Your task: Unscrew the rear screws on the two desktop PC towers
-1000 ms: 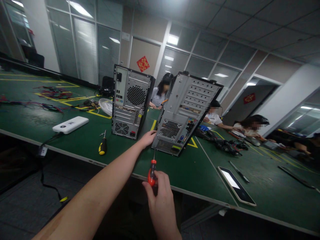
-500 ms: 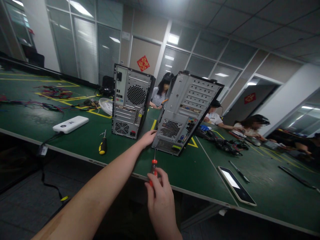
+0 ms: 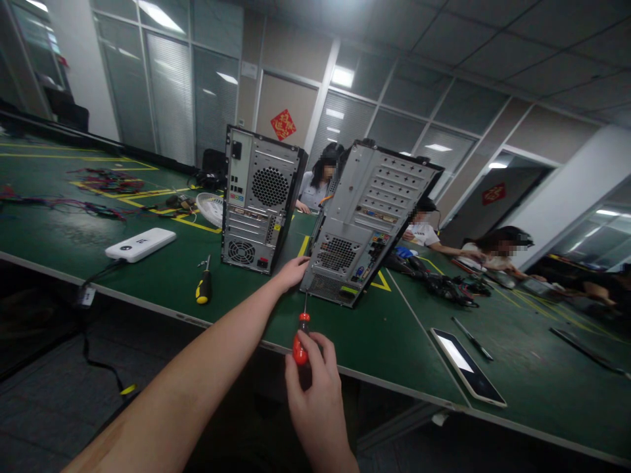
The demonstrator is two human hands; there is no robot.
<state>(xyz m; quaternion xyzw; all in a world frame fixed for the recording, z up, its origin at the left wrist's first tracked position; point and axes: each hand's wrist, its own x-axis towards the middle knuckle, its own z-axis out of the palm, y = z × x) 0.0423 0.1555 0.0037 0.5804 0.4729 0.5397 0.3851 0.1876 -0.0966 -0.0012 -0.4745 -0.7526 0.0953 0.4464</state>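
My right hand holds a red-and-black screwdriver between thumb and fingers at the table's front edge. Its thin shaft points away from me, and its tip meets the lower left corner of a grey computer tower. That tower stands with its rear panel of ports and vents facing me. My left hand grips the tower low on its left side, the fingertips partly hidden by the case. Just left of it stands a second computer tower, also rear side toward me. A yellow-and-black screwdriver lies before that one.
On the green table lie a white power bank with a cable, a phone, a pen and bundled cables. A white basket is behind the left tower. Several people sit across the table.
The fingers of my right hand have shifted on the screwdriver, and more of the red handle shows. My left hand and both towers keep their places.
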